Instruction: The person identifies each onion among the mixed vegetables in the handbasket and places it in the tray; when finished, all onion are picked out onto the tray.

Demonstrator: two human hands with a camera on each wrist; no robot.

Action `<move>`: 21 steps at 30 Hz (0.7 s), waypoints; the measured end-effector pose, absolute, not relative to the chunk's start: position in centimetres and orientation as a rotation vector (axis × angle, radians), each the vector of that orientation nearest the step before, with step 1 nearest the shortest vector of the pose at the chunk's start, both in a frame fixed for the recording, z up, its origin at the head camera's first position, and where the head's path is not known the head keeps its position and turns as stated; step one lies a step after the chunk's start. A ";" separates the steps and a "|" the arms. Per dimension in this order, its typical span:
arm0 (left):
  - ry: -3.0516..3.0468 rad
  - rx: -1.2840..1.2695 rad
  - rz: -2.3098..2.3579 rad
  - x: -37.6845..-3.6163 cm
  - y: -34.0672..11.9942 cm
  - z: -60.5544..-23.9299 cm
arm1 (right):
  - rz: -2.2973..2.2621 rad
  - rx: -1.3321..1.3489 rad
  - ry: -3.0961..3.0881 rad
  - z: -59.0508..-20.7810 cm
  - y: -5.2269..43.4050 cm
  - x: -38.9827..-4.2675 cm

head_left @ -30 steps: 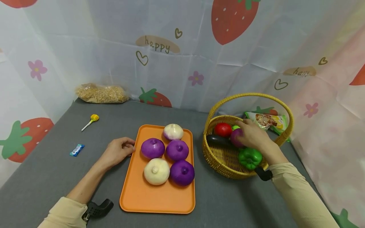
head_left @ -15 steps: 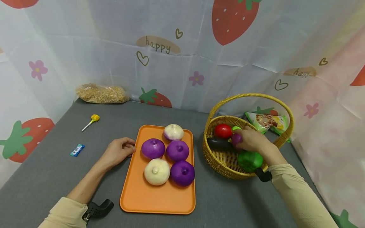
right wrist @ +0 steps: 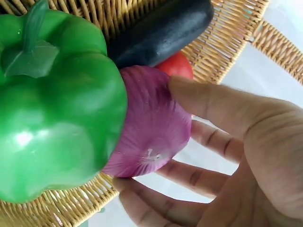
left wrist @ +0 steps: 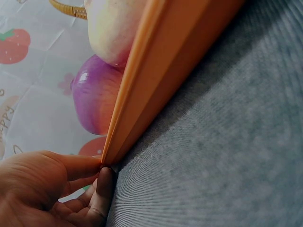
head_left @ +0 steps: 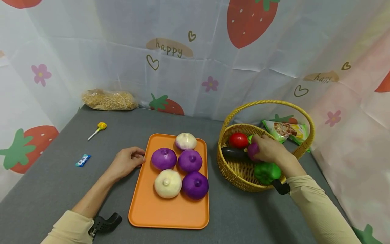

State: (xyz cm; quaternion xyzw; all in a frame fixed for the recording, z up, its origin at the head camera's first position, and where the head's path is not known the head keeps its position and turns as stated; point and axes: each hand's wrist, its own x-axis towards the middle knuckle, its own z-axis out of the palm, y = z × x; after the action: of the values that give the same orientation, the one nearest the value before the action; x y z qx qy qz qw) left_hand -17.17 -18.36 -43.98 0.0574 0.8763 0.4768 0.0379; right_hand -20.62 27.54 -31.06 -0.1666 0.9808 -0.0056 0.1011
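My right hand [head_left: 269, 149] reaches into the yellow wicker basket [head_left: 233, 176] and holds a purple onion [right wrist: 151, 118]. In the right wrist view the thumb lies on one side of the onion and the fingers curl round the other. A green bell pepper [right wrist: 61, 109] touches the onion. A black eggplant [head_left: 234, 153] and a red tomato [head_left: 238, 140] lie beside it. My left hand [head_left: 126, 164] pinches the left rim of an orange tray [head_left: 169, 215]; in the left wrist view its thumb and fingers meet the edge. Several purple and whitish turnip-like vegetables [head_left: 164, 158] sit on the tray.
The basket's tall handle [head_left: 268, 101] arches above the right hand. Behind the basket lies a green-and-white snack packet [head_left: 286, 130]. At the left are a yellow lollipop [head_left: 99, 128], a small blue packet [head_left: 83, 160] and a bag of yellowish kernels [head_left: 109, 100].
My right hand has sunk a little lower round the onion, and the onion has shifted slightly in the basket. The pepper has tilted beneath the hand. My left hand and the tray stay in place.
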 end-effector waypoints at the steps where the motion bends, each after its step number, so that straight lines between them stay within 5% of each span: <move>1: 2.689 0.175 1.461 -17.2 -18.3 -44.0 | -0.016 -0.491 2.897 -31.0 27.5 -20.6; 21: 2.682 0.196 1.472 -17.2 -18.4 -44.0 | -0.037 -0.514 2.895 -31.1 27.8 -20.5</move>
State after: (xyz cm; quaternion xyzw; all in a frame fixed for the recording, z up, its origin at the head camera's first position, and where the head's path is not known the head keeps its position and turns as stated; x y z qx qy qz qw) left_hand -17.22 -18.38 -44.03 0.0638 0.8743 0.4798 0.0380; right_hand -20.54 27.83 -31.05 -0.1738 0.9796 -0.0124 0.1004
